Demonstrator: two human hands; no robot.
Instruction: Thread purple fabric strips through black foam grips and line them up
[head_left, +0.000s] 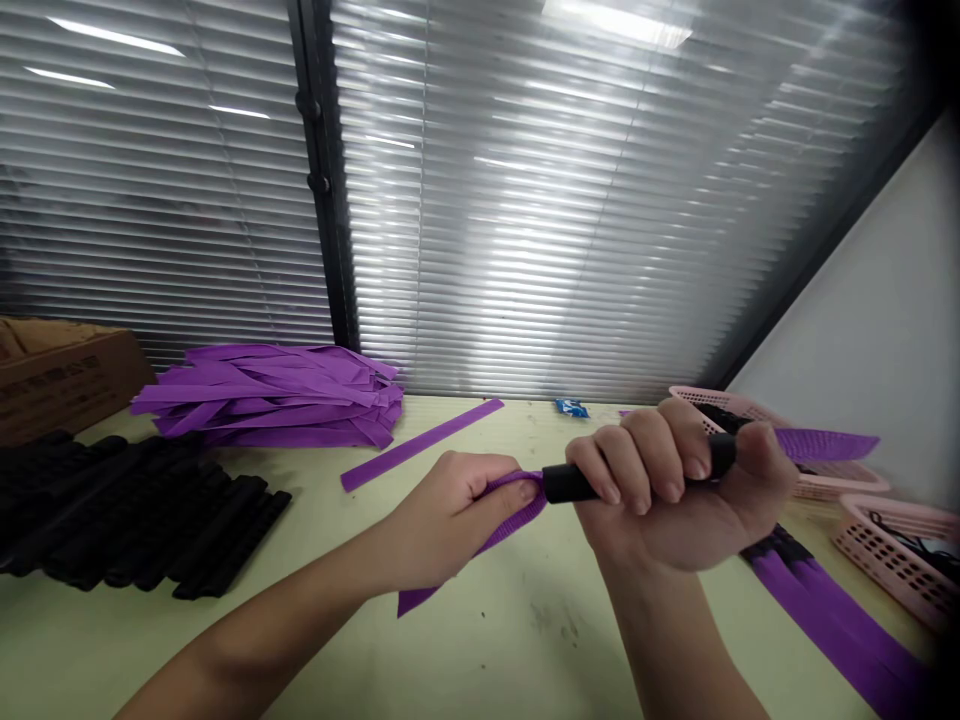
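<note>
In the head view my right hand (675, 480) is wrapped round a black tube-shaped grip (566, 484), held level above the table. A purple strap (517, 520) comes out of the grip's left end, and my left hand (457, 510) pinches it there between thumb and fingers. The strap's loose end hangs below my left hand. Beyond my right hand, more purple strap (825, 445) sticks out to the right. How the strap runs inside the grip is hidden. A single flat purple strap (424, 445) lies on the table behind my left hand.
Purple straps (277, 395) are heaped at the back left beside a cardboard box (75, 380). Many black grips (135, 510) lie at the left. Pink baskets (892, 560) stand at the right, near straps with black grips (832, 620). A small blue packet (572, 408) lies by the blinds.
</note>
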